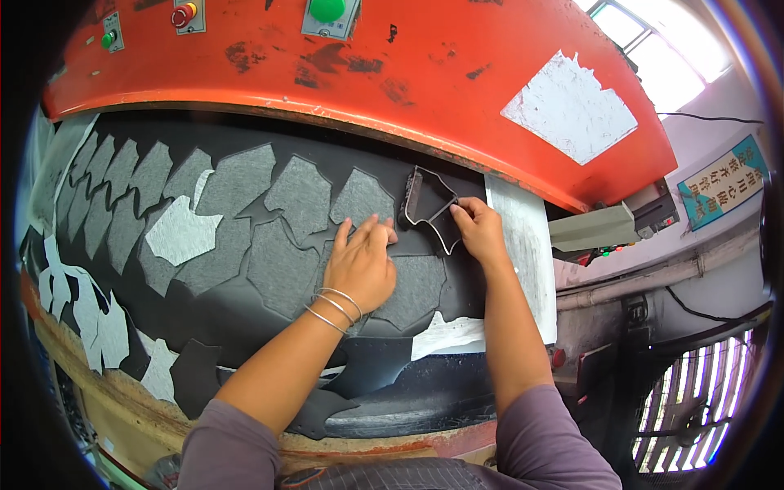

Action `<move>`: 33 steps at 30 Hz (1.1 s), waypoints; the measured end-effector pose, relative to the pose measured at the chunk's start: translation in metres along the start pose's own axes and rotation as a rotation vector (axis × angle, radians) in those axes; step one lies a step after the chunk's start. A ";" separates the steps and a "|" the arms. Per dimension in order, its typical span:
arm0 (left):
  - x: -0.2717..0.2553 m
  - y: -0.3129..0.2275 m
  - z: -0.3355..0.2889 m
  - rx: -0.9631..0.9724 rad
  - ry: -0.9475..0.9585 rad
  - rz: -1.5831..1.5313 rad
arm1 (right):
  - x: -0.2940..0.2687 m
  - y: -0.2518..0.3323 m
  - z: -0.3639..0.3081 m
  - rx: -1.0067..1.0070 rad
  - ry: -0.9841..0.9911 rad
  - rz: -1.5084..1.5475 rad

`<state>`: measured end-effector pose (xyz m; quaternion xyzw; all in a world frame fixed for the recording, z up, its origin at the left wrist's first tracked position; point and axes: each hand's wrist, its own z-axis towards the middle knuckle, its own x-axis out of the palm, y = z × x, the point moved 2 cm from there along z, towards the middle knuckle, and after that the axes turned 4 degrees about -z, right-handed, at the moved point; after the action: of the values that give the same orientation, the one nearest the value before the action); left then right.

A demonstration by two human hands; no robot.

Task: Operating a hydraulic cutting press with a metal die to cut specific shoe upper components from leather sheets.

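Note:
A metal cutting die (411, 198), a thin-walled angular outline, stands on a dark sheet of material (467, 286) near its right end. My right hand (482, 233) pinches the die's right edge between thumb and fingers. To the left of the die, my left hand (362, 265) lies on the sheet, fingers stretched out and holding nothing. Its fingertips touch the lower part of a grey cut shape (363, 196). More grey angular shapes (298, 196) run in rows to the left. On top of them rests a pale loose piece (184, 233).
A red press beam (392, 73) spans the far side, with a green button (327, 10) and a red stop knob (184, 14). Pale scraps (94, 327) hang at the near left edge. A white board (527, 261) extends beneath the sheet at right. A fan (692, 420) stands at lower right.

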<state>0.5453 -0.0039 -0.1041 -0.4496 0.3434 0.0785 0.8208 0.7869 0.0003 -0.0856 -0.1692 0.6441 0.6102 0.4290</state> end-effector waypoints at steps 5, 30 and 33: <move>0.004 0.000 0.010 -0.004 0.046 0.016 | 0.002 -0.008 -0.032 -0.074 0.031 0.421; 0.009 0.005 0.021 -0.012 0.037 0.000 | -0.009 -0.010 -0.041 -0.300 0.143 -0.074; 0.006 0.005 0.021 -0.009 0.027 -0.017 | -0.007 -0.005 -0.041 -0.344 0.082 -0.175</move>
<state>0.5580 0.0146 -0.1044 -0.4574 0.3502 0.0668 0.8146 0.7806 -0.0410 -0.0878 -0.3202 0.5304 0.6641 0.4185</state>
